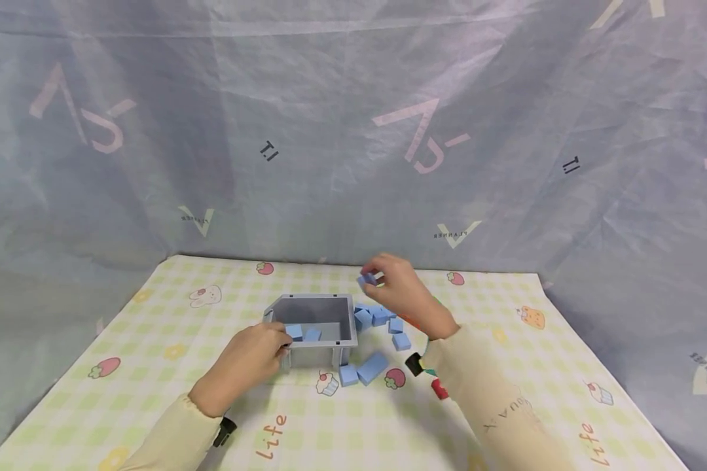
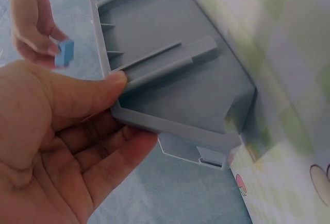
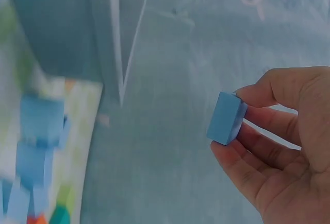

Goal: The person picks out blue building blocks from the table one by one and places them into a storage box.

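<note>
Blue block point(image 3: 227, 118), a small cube pinched between the thumb and fingertips of the right hand point(image 1: 402, 294), held in the air above the far right corner of the grey box point(image 1: 315, 327) and clear of the table. In the left-wrist view the same block appears at the right hand's fingertips, beyond the box rim.

Grey box, an open-topped plastic container standing on the checked tablecloth point(image 1: 153, 340) (printed with strawberries, cupcakes and the word "life"). The left hand point(image 1: 250, 360) grips its near left corner, thumb pressed on the inside of the wall and fingers curled beneath the outside. Two blue blocks point(image 1: 302, 332) lie inside on the box floor.

Loose blue blocks point(image 1: 377, 317), scattered on the cloth just right of the box, with two more point(image 1: 362, 371) in front of its near right corner. A pale printed sheet point(image 1: 353, 131) hangs behind the table.
</note>
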The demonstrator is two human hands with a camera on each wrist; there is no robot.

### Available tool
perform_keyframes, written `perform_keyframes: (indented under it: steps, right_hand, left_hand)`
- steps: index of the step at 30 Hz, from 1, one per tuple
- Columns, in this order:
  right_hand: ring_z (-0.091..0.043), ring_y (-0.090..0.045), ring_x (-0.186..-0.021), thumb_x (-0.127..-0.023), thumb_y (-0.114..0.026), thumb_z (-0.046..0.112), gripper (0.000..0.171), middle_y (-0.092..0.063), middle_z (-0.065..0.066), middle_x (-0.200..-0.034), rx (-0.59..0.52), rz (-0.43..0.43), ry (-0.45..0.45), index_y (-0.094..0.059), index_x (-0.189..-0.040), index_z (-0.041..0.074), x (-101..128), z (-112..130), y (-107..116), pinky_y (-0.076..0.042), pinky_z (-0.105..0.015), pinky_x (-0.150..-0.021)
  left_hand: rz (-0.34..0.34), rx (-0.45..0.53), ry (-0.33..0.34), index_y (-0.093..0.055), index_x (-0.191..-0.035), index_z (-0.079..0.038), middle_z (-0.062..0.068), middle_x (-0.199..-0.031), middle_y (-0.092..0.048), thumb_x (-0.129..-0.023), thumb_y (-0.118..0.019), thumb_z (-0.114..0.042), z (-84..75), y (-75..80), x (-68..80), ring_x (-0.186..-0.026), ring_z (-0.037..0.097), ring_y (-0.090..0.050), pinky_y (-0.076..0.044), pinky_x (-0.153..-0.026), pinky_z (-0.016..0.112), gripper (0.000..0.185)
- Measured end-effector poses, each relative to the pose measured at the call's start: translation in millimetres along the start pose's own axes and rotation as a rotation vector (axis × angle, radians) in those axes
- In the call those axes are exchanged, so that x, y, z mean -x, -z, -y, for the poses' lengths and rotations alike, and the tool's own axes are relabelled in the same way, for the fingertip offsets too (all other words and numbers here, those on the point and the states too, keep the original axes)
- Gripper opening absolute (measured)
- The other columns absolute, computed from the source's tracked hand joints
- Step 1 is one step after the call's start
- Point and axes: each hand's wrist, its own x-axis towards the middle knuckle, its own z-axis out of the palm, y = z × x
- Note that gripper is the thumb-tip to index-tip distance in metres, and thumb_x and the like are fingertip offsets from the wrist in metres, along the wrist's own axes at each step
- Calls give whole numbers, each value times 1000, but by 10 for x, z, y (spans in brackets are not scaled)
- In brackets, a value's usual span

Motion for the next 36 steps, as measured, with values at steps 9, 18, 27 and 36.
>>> perform_keyframes:
  steps: [9, 18, 27, 36]
  right_hand:
    - [-16, -64, -90, -88, -69, 10, 16, -65, -2, -103, 14, 169, 33, -72, -104, 8, -156, 227, -538, -53, -30, -78]
    - [-8, -57, -80, -89, -70, 8, 18, -65, -1, -102, 20, 294, 16, -72, -107, 9, -117, 215, -991, -49, -22, -70]
    - [-11, -61, -85, -89, -67, 4, 18, -66, -1, -102, 50, 335, 33, -75, -105, 9, -104, 247, -1104, -49, -22, -73]
    - [-5, -56, -74, -90, -67, 5, 15, -65, 3, -98, 51, 387, -4, -75, -99, 13, -139, 308, -1108, -47, -22, -66]
  left_hand:
    - [-23, -26, -34, -72, -76, -11, -7, -71, -51, -82, -76, -2, -17, -22, -14, -61, 7, -46, -44, -59, 26, 12]
    - [-23, -40, -52, -76, -81, -9, -6, -74, -55, -81, -77, -3, -16, -50, -21, -63, 9, -53, -47, -59, 27, 6]
    - [-31, -51, -57, -75, -80, -9, -5, -74, -56, -81, -77, -4, 1, -41, -2, -64, 11, -56, -49, -60, 28, 6]
    - [-12, -59, -20, -75, -79, -10, -6, -73, -53, -82, -77, -3, -5, -9, 5, -61, 10, -53, -46, -58, 28, 8]
